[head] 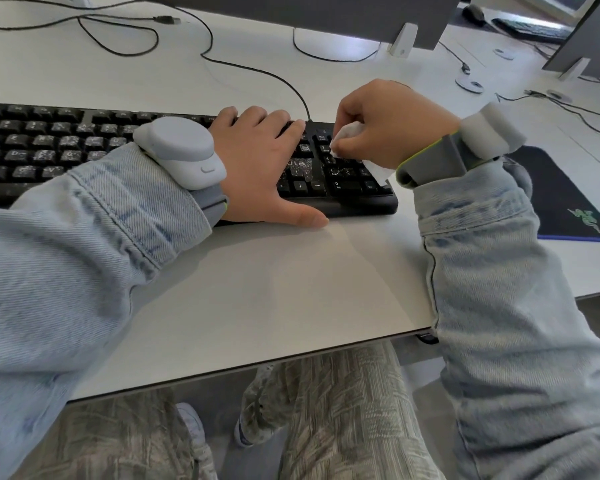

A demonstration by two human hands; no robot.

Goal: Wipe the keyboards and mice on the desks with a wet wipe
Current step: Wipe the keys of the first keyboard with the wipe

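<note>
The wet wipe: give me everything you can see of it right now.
The wet wipe is white, soft and crumpled, bunched in the right hand, whose fingers pinch it. A loose flap trails out below the wrist. It is pressed down on the number pad at the right end of the black keyboard, which the left hand lies on. Much of it is hidden by the fingers.
</note>
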